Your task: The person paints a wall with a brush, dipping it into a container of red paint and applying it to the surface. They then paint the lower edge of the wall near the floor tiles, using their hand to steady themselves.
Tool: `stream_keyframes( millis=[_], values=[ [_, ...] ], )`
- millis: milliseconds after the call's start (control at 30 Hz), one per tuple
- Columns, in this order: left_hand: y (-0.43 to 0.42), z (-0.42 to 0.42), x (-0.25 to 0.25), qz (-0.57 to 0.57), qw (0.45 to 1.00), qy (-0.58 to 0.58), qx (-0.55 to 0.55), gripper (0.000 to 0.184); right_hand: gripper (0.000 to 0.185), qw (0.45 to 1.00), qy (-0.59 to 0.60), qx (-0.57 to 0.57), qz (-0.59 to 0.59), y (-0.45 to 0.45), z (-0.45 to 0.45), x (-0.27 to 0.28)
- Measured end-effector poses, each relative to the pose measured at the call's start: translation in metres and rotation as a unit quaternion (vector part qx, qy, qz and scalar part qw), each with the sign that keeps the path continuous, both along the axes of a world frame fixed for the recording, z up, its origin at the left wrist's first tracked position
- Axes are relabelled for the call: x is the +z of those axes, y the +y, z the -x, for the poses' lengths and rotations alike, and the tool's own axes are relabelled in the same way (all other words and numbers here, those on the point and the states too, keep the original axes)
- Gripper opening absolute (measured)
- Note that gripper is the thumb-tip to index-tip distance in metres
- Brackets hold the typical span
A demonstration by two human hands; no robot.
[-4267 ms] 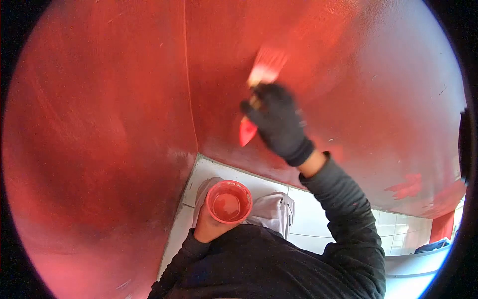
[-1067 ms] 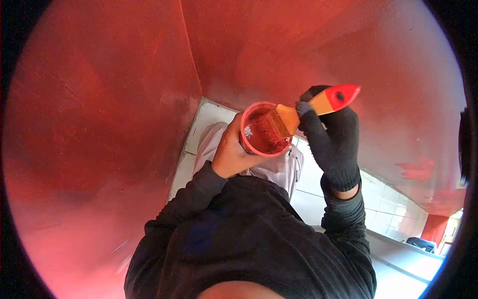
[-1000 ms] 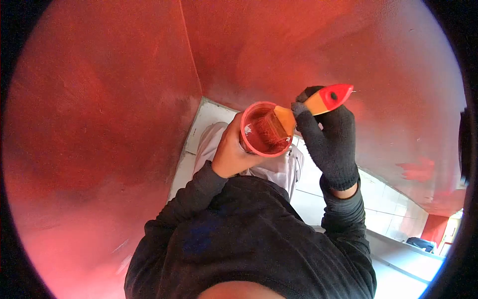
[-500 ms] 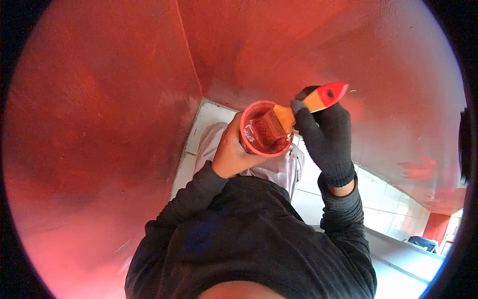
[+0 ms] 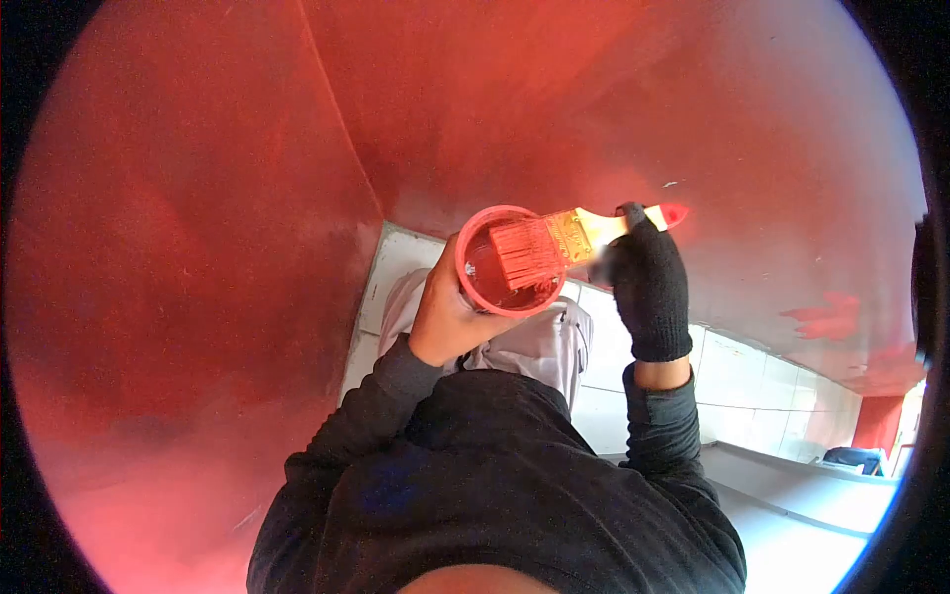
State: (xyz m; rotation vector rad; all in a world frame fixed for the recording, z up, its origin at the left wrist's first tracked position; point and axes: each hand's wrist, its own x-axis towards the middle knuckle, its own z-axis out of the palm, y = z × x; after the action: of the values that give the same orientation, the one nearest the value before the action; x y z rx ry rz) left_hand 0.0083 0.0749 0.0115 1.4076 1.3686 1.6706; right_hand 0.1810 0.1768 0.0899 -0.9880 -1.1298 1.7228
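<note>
My left hand (image 5: 445, 312), without a glove, is wrapped round a red cup (image 5: 478, 297) with red paint inside. In my right hand (image 5: 648, 287), which wears a black glove, is the handle of a flat paintbrush (image 5: 584, 236). The brush lies nearly level over the right side of the cup's mouth. Its red-coated bristles are over the opening, and its metal band and red-tipped handle stick out to the right. Some of my right fingers are hidden behind the handle and the glove.
Red painted walls (image 5: 198, 247) meet in a corner ahead, with a brighter red patch (image 5: 826, 317) at the right. White floor tiles (image 5: 401, 259) lie below. A grey-white ledge (image 5: 792, 485) and a dark item (image 5: 853, 458) are at the lower right.
The brush was on the wall, then dipped in the cup. Now its bristles are raised and turned flat over the opening. The cup has shifted slightly left.
</note>
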Motion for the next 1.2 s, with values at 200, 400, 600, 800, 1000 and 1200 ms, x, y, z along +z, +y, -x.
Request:
stream_keyframes(
  millis=[200,400,600,800,1000,1200],
  values=[
    [0.012,-0.003,-0.005,-0.005,1.0,-0.011,0.003,0.079,0.033,0.989,0.136,-0.022,0.051,0.01,-0.018,-0.001],
    [0.029,-0.004,-0.006,0.022,0.997,-0.063,-0.034,0.077,0.03,0.974,0.086,-0.128,-0.165,0.024,-0.018,0.014],
    [0.028,-0.005,-0.013,0.031,0.998,-0.053,-0.01,0.077,0.022,0.884,-0.128,-0.17,-0.417,0.053,0.002,0.001],
    [-0.003,-0.003,-0.016,0.031,0.999,-0.031,0.023,0.077,0.02,0.682,-0.252,-0.204,-0.655,0.033,-0.004,0.045],
    [-0.022,0.003,-0.023,0.056,0.998,-0.004,0.019,0.074,0.018,0.697,-0.239,-0.08,-0.672,0.052,0.014,0.029],
    [-0.037,-0.002,-0.019,0.07,0.996,-0.01,0.046,0.073,0.024,0.55,-0.254,-0.208,-0.768,0.045,0.008,0.081]
  ],
)
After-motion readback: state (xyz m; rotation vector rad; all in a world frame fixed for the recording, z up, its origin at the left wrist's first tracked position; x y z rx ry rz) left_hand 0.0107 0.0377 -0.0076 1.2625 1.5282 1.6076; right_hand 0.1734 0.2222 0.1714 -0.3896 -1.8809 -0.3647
